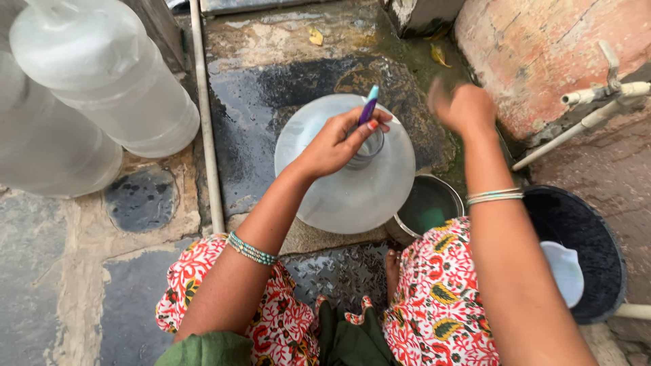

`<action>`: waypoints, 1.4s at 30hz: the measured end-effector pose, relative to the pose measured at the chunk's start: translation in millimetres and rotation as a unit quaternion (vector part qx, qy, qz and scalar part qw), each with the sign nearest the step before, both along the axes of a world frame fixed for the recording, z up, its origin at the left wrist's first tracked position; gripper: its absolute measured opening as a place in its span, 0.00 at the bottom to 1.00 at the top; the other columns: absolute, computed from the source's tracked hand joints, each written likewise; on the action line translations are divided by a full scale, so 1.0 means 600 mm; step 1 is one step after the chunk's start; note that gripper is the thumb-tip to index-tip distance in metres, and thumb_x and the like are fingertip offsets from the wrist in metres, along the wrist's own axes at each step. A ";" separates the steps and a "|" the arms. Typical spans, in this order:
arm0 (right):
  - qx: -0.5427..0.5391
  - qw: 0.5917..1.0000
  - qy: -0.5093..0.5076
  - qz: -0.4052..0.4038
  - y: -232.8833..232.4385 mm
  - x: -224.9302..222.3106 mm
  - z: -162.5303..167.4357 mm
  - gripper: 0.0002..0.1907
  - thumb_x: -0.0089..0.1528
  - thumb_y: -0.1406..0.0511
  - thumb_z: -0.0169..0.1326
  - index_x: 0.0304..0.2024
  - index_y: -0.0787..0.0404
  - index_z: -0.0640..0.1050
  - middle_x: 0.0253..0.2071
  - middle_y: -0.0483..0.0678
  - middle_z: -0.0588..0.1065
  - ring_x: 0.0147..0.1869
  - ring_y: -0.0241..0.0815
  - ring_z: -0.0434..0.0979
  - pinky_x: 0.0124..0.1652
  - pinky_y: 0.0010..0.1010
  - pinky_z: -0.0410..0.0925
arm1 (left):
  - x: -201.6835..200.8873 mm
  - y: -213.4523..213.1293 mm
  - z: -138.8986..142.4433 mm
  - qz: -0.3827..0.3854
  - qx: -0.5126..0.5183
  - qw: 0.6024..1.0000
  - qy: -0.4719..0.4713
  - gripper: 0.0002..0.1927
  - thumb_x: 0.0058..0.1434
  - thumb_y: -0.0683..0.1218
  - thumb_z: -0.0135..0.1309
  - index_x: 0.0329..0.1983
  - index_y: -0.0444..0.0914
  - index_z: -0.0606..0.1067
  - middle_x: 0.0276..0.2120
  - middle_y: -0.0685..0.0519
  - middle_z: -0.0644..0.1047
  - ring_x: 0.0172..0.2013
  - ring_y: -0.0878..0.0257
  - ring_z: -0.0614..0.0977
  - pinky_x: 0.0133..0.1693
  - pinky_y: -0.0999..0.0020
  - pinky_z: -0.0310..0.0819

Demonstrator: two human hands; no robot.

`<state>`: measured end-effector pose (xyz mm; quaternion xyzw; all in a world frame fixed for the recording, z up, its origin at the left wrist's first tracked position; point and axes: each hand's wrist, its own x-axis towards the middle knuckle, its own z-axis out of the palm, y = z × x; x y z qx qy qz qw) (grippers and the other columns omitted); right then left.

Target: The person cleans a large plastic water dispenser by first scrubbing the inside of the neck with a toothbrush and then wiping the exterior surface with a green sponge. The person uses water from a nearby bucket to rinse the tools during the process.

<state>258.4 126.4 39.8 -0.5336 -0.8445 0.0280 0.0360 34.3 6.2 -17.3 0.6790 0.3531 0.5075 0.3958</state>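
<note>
From the head view, the person crouched over a large clear water jar (344,177) that stood upright on the wet stone floor (258,88), between the knees and a steel pot (428,205) just beside its right flank. The left hand (337,141) was closed around a purple and teal brush (369,103), pinching the handle with the bristle end down inside the jar's narrow mouth. The right hand (463,107) hung above and to the right of the jar, blurred, so whether its fingers were spread or curled could not be told; it touched nothing. With no hand steadying the jar, a hard scrubbing stroke could likely have rocked it on the slick stone and tipped it against the pot. The pinch on the thin handle looked light, so wet fingers might have let the brush drop inside the jar. A dark bucket (590,230) with a pale scoop (564,271) stood well apart at right, and two more jars (102,88) lay at upper left
</note>
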 end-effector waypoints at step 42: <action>-0.046 0.833 0.515 0.196 -0.163 -0.111 0.043 0.18 0.70 0.57 0.47 0.34 0.63 0.76 0.35 0.46 0.74 0.33 0.35 0.74 0.33 0.28 0.68 | -0.035 0.010 -0.016 -0.057 -0.106 0.993 -0.015 0.31 0.56 0.49 0.69 0.62 0.39 0.73 0.53 0.56 0.80 0.54 0.65 0.79 0.62 0.66 0.69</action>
